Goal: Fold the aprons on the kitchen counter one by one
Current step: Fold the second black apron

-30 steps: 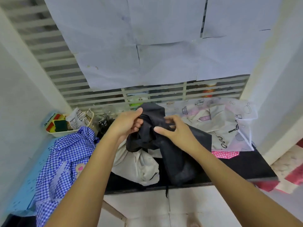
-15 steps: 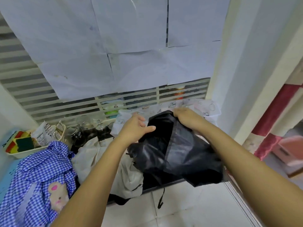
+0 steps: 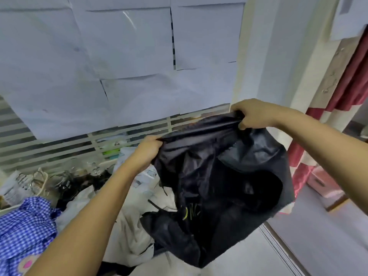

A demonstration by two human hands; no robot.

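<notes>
Both hands are clamped on the top edge of a black, slightly shiny fabric apron (image 3: 219, 186). The left hand (image 3: 148, 151) pinches one end of this edge with curled fingers, and the right hand (image 3: 252, 114) grips the other end, higher and more to the right. The hands are well apart, so the edge between them is pulled almost straight. I judge this is done to open the crumpled cloth and find its shape before any fold.

The apron hangs in the air from this edge, and its bunched lower part reaches down to the heap of cloths below. In that heap lie a cream-white fabric apron (image 3: 131, 226), just beside the black one, and a blue-and-white checked fabric apron (image 3: 25, 222) at the far left, both unfolded. The counter surface under them I cannot see.

The task seems near its beginning, as no folded apron shows. The black apron will probably need a flat place, and the crowded heap may make this difficult.
</notes>
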